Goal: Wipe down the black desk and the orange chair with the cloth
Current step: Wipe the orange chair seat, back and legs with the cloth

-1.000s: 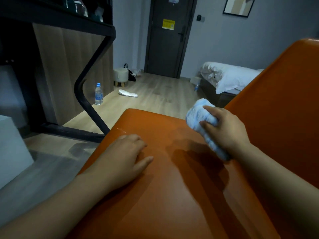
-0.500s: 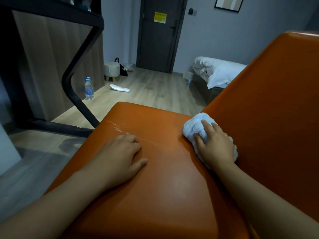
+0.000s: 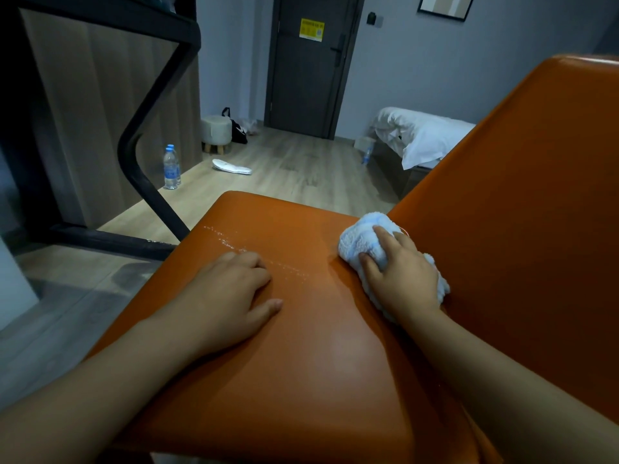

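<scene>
Grip curled round bunched cloth [image 3: 358, 239], right hand [image 3: 402, 272] pressing it onto orange chair [image 3: 301, 380] seat; left hand [image 3: 231, 289] resting alongside, holding nothing. Soft, light, squashy: likely best clutched from above.

Cloth [image 3: 360, 241]: we have brought it down onto the orange chair [image 3: 301, 356] seat, toward 2 o'clock.
Right hand [image 3: 403, 274]: now pressing it flat.

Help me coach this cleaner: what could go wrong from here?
1. The whitish streak across the seat may get missed: the cloth in the right hand sits at the backrest crease, apart from it.
2. The left hand lies flat on the seat, so that patch may go unwiped or smudged.
</scene>
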A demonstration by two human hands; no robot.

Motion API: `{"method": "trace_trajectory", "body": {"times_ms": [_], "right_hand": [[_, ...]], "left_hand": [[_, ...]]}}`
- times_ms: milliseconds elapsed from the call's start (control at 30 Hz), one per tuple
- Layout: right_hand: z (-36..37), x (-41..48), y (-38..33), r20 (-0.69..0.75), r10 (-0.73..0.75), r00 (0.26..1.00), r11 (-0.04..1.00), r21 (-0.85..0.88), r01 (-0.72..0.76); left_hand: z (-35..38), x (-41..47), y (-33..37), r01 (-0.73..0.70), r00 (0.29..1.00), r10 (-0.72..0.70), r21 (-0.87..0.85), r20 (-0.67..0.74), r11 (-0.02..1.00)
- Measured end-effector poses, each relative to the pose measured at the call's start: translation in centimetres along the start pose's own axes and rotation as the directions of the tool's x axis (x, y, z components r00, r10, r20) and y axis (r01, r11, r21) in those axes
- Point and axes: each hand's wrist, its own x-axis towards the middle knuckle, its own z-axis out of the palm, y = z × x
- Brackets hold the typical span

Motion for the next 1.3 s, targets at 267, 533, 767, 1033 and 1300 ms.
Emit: {"method": "trace_trajectory", "body": {"times_ms": [267, 533, 767, 1033, 1300], "right_hand": [[1.0, 0.4, -2.8, -0.017, -0.111, 0.994, 0.993, 0.045, 0.112], [2.3, 0.9, -6.0, -0.028, -0.184, 0.983, 0.978, 0.093, 0.186], [3.2, 1.6, -10.1, -0.023, -0.234, 0.972, 0.962, 0.138, 0.235], [4.6, 2.4, -17.3, -0.032, -0.333, 0.942, 0.927, 0.174, 0.333], [5.6, 3.3, -22.6, -0.016, -0.408, 0.913, 0.894, 0.196, 0.403]], "left_hand": [[-1.7, -1.6, -2.1, 0.023, 0.999, -0.024, -0.018, -0.039, 1.0], [-2.5, -3.9, -4.7, 0.091, 0.996, -0.09, 0.076, -0.014, 0.993], [-3.1, -4.9, -5.9, 0.082, 0.997, -0.082, -0.024, 0.008, 0.996], [-2.7, -6.6, -6.9, 0.108, 0.991, -0.11, -0.037, -0.075, 0.993], [-1.9, -7.0, -7.2, 0.13, 0.985, -0.138, -0.083, -0.099, 0.988]]}}
